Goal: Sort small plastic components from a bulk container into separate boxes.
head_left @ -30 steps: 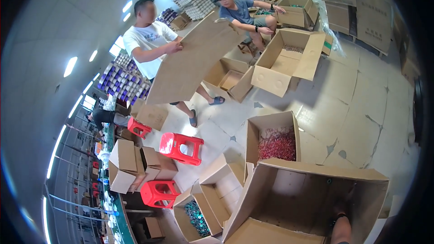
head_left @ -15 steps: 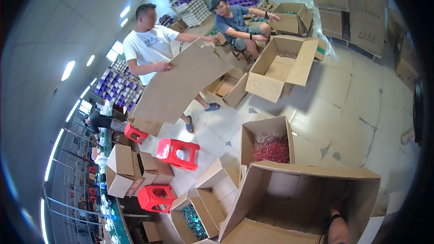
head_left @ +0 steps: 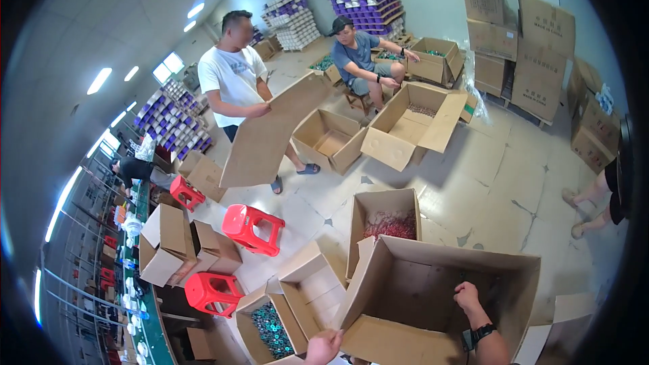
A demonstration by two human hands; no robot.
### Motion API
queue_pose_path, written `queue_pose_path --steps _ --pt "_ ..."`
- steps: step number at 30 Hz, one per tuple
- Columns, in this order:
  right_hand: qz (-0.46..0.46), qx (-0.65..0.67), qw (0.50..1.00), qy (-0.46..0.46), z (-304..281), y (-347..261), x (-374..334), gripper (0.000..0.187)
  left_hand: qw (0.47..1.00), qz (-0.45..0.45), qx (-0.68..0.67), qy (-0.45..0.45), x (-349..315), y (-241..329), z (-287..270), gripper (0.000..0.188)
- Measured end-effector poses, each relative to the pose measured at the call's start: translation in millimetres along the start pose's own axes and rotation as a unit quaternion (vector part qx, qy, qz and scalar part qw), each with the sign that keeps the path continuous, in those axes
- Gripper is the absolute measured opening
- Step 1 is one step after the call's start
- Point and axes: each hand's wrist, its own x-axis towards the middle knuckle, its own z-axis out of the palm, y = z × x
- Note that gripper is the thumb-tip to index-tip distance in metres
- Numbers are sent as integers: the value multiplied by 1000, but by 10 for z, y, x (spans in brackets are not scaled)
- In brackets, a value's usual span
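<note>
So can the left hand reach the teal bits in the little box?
Probably yes: the left hand is close by, the little box is open on top, and nothing covers the teal bits.

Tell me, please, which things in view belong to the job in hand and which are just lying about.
In use, it seems: large open carton; right hand at its opening; left hand by its edge.

Lying about, it seems: red stools; carton of red pieces; carton of teal pieces.

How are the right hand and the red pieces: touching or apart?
Apart: the head view shows the large box's far wall standing between the right hand and the red pieces.
</note>
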Motion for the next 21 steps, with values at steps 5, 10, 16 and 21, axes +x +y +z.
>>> queue_pose_path --steps 5,10,16,21 --pt "-54 62 992 -99 -119 -1217 -952 20 974 218 -52 -29 197 298 345 21" --pt "-130 37 975 -177 -22 -1755 -1686 16 943 311 -116 -34 171 616 478 24" --pt "-256 52 938 -228 58 -2196 -2198 13 937 291 -179 -77 52 559 444 25" --pt "-268 -3 932 -243 83 -2176 -2210 13 935 290 -188 -82 55 489 456 19"
